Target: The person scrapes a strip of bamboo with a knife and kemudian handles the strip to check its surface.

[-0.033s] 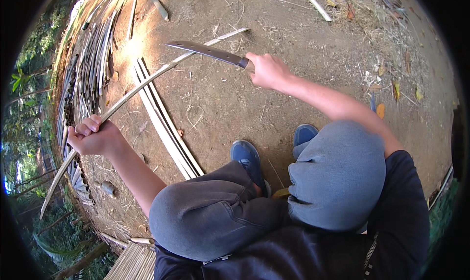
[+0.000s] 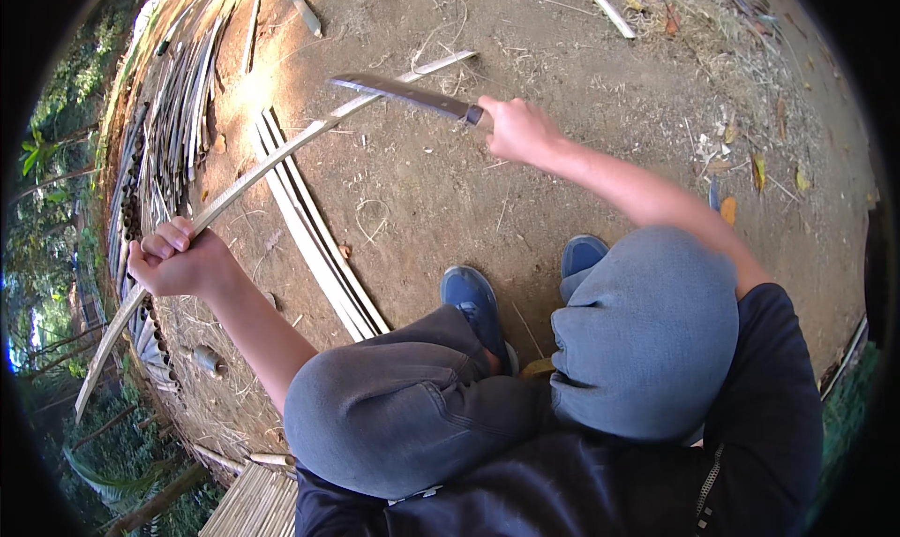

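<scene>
Bamboo is seen all over the bare dirt ground [image 2: 581,115]. A row of flat slats [image 2: 319,237] is laid on the soil between the two hands, running from far left toward the near knees. A larger heap of strips [image 2: 173,96] is piled along the far left edge, and a single stick [image 2: 605,7] lies far off at the top. Dry leaves [image 2: 741,176] are scattered at the right. Two blue shoes [image 2: 478,302] are planted on the ground just beyond the bent knees in grey trousers.

A long bamboo strip [image 2: 272,166] is held across the scene, stretched from the near left up to the far middle, above the slats. It is gripped at its near part by the left hand [image 2: 178,260], whose fingers are closed fully around it, the forearm reaching out leftward from the knee.

A knife [image 2: 403,91] is clasped by its handle in the right hand [image 2: 520,129], closed in a fist, the arm extended far forward. The blade is pointed left and is laid against the far part of the strip.
</scene>
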Available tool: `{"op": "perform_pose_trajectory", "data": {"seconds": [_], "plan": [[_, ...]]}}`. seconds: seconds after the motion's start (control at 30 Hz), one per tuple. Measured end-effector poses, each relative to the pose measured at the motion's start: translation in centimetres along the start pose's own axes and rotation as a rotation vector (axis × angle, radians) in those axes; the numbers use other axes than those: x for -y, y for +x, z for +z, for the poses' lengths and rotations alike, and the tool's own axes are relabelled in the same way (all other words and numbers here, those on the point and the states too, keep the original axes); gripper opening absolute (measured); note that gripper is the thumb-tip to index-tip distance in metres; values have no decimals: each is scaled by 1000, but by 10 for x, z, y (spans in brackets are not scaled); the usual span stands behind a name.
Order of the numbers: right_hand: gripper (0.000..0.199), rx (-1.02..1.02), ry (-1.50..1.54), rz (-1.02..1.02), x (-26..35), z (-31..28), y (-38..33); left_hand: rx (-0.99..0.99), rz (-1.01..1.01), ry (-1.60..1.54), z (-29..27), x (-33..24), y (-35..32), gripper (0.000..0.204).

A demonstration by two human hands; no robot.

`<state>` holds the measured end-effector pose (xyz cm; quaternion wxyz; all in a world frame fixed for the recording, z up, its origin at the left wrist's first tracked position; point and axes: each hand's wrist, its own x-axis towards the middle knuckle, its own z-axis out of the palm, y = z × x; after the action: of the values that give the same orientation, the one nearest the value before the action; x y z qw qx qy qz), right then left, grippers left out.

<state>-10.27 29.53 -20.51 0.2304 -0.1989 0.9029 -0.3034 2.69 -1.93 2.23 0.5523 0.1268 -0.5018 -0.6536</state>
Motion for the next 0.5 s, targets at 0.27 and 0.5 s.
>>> {"op": "perform_pose_trajectory", "data": {"seconds": [0.27,0.5], "plan": [[32,13,-50,69,-23,7,24,-35,-12,-14,-5,1,8,38],[36,72,-111,218,-27,-10,39,49,0,-15,-3,0,9,37]]}}
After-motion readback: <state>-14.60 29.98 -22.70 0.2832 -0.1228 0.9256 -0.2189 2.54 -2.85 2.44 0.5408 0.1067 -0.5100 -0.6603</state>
